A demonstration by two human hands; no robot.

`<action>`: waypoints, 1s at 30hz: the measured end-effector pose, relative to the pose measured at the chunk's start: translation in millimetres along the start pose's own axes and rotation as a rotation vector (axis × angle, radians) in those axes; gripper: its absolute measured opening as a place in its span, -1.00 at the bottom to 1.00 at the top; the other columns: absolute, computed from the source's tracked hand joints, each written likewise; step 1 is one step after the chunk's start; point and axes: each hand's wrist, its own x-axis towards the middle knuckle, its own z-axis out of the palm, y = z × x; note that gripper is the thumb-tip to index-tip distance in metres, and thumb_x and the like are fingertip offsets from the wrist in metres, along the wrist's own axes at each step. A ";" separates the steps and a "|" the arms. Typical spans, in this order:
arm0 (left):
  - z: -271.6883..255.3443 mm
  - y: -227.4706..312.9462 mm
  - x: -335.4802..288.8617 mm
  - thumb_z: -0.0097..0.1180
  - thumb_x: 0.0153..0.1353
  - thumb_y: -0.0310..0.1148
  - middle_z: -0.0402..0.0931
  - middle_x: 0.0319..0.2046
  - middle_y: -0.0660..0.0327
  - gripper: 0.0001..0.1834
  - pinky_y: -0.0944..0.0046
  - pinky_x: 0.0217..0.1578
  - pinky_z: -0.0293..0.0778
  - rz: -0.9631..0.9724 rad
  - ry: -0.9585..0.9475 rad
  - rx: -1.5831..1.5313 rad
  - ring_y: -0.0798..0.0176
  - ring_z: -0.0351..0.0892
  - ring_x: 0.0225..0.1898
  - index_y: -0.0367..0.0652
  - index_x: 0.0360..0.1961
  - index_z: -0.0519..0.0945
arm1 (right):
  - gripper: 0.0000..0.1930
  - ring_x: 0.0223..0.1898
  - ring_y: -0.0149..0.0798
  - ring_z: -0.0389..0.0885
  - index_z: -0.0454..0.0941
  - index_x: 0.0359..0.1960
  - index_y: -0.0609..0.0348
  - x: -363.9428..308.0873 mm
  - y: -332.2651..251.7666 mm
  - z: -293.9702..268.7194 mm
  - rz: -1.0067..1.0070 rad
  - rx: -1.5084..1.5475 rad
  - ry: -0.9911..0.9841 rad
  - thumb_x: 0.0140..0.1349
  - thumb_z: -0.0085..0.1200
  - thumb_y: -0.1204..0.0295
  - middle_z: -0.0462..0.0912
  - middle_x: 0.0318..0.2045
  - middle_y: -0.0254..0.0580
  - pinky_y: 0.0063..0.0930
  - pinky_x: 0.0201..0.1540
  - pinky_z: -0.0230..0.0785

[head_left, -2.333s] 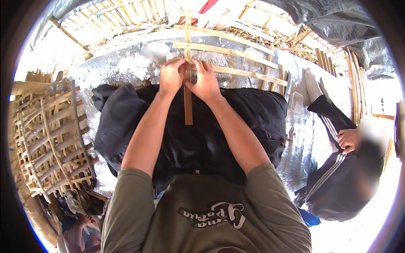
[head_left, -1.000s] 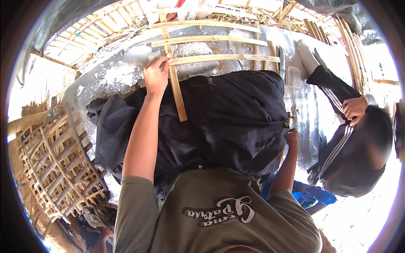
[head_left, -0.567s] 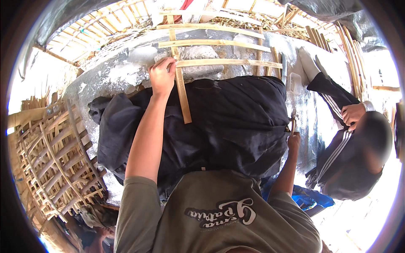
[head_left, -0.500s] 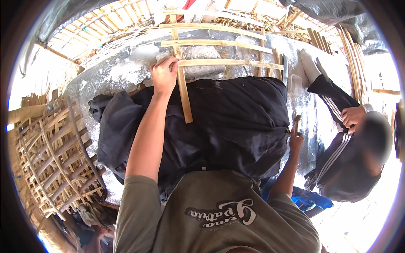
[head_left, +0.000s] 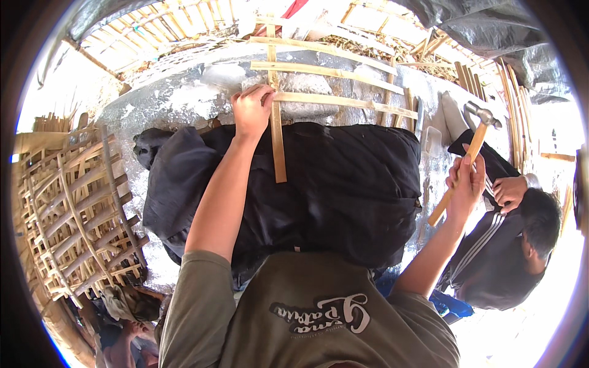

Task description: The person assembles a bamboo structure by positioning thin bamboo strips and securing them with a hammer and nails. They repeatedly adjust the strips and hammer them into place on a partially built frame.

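Note:
My left hand [head_left: 251,113] pinches a slat frame [head_left: 334,100] where its nearest crosspiece meets a lengthwise bamboo slat [head_left: 278,147]. The frame is made of several pale, flat strips. The slat's near end lies over the black trousers on my legs. Out to the right, my right hand [head_left: 466,187] is raised and closed around the wooden handle of a hammer [head_left: 481,116]. The hammer's metal head points up and away from me, apart from the frame.
On the left stands a woven bamboo lattice [head_left: 76,214]. A person [head_left: 506,245] sits close by at right, near the hammer. A clear plastic container [head_left: 433,140] rests on the silvery sheet [head_left: 178,107]. Another person [head_left: 126,343] shows at lower left.
My right hand has lifted from low beside my leg, bringing the hammer up and into plain sight. My left hand keeps its hold at the joint.

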 end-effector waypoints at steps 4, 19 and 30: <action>1.2 -1.2 -1.2 0.31 0.17 -0.38 0.71 -0.30 0.38 -0.95 0.12 -0.08 0.35 0.011 0.030 0.013 0.22 0.68 -0.21 -0.04 -0.33 0.69 | -0.69 -0.66 -0.60 0.26 0.32 0.21 0.15 -29.1 -42.9 77.4 -0.118 0.193 -0.068 0.55 -0.11 0.30 0.38 -0.58 -0.44 -0.70 -0.65 0.15; -5.3 6.8 0.2 0.32 0.13 -0.43 0.71 -0.34 0.32 -0.95 0.11 -0.19 0.45 0.058 0.077 0.008 0.16 0.69 -0.29 -0.08 -0.37 0.68 | -0.78 -0.64 -0.39 0.43 0.32 0.10 0.09 -72.6 16.3 212.1 0.405 0.166 -0.747 0.50 -0.06 0.39 0.48 -0.57 -0.29 -0.41 -0.55 0.31; 2.0 -1.6 -2.2 0.32 0.11 -0.38 0.70 -0.31 0.41 -0.92 0.09 -0.08 0.34 0.032 0.065 0.004 0.26 0.67 -0.22 0.03 -0.34 0.69 | -0.70 -0.48 0.33 0.59 0.28 0.12 0.33 -76.4 49.3 231.4 -0.373 -0.354 -0.579 0.44 -0.05 0.47 0.59 -0.52 0.29 0.12 -0.46 0.37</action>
